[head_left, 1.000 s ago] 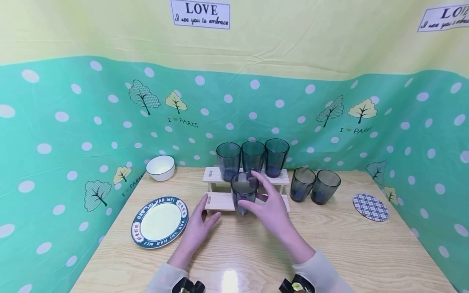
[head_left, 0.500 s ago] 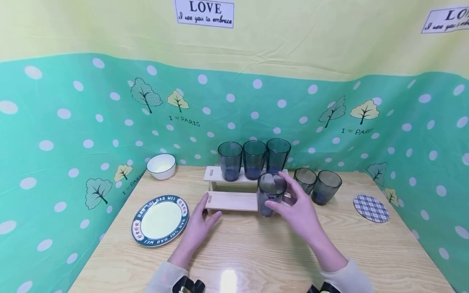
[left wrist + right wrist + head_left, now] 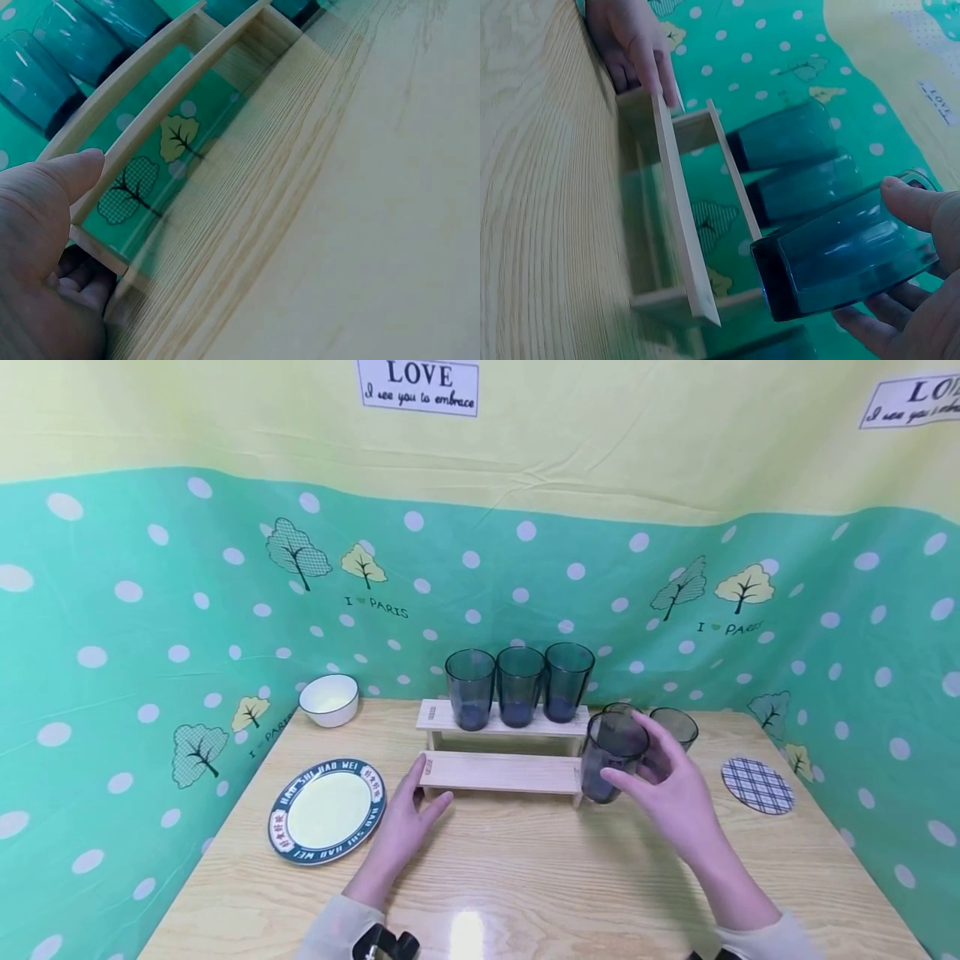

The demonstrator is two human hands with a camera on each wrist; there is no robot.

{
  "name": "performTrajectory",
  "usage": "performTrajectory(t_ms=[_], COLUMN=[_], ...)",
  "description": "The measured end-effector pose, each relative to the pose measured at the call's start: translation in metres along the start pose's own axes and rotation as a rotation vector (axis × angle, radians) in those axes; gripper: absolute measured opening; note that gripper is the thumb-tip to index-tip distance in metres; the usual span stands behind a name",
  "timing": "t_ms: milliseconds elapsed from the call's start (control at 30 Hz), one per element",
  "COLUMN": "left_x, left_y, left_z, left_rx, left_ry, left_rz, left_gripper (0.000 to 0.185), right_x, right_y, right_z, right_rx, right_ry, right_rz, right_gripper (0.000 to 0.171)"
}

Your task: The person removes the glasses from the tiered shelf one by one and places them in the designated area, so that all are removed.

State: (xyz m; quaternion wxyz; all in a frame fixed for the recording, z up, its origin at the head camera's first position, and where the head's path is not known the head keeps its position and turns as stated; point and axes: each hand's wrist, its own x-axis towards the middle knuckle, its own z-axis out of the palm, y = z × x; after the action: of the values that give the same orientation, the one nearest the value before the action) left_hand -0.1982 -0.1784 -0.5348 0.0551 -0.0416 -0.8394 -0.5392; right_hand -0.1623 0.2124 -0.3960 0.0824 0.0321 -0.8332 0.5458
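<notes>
My right hand (image 3: 682,810) holds a dark tinted drinking glass (image 3: 597,772), thumb on the near side and fingers round the far side. The glass is upright, just past the right end of the lower shelf of a two-step wooden rack (image 3: 502,772). In the right wrist view the held glass (image 3: 840,259) overlaps the rack's end. At the rack's left end my left hand (image 3: 397,831) grips the lower shelf's corner; the left wrist view has its thumb (image 3: 79,171) over the shelf edge and fingers curled below. Three taller-looking glasses (image 3: 517,689) stand in a row on the upper shelf.
Right of the rack stand two more tinted glasses, one mostly hidden behind the held one, the other glass (image 3: 675,724) partly behind my hand. A checked round coaster (image 3: 758,785) lies further right. On the left are a rimmed plate (image 3: 327,812) and a white bowl (image 3: 328,700).
My right hand has carried the glass rightward from in front of the lower shelf's middle to beyond its right end. The left hand stays at the rack's left end.
</notes>
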Motion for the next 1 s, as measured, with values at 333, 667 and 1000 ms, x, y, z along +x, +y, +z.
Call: performTrajectory(t_ms=[333, 667, 1000], left_x=[0.002, 0.002, 0.003], left_y=[-0.003, -0.003, -0.001], left_z=[0.001, 0.001, 0.001], left_rx=[-0.008, -0.009, -0.005], left_ry=[-0.006, -0.009, -0.009], left_rz=[-0.022, -0.011, -0.024], left_gripper=[0.095, 0.095, 0.096], right_x=[-0.004, -0.004, 0.006], right_y=[0.018, 0.042, 0.064], right_z=[-0.040, -0.073, -0.096], right_rx=[0.001, -0.104, -0.180], right_ry=[0.072, 0.155, 0.226], right_rz=[0.042, 0.126, 0.163], right_gripper=[0.101, 0.105, 0.103])
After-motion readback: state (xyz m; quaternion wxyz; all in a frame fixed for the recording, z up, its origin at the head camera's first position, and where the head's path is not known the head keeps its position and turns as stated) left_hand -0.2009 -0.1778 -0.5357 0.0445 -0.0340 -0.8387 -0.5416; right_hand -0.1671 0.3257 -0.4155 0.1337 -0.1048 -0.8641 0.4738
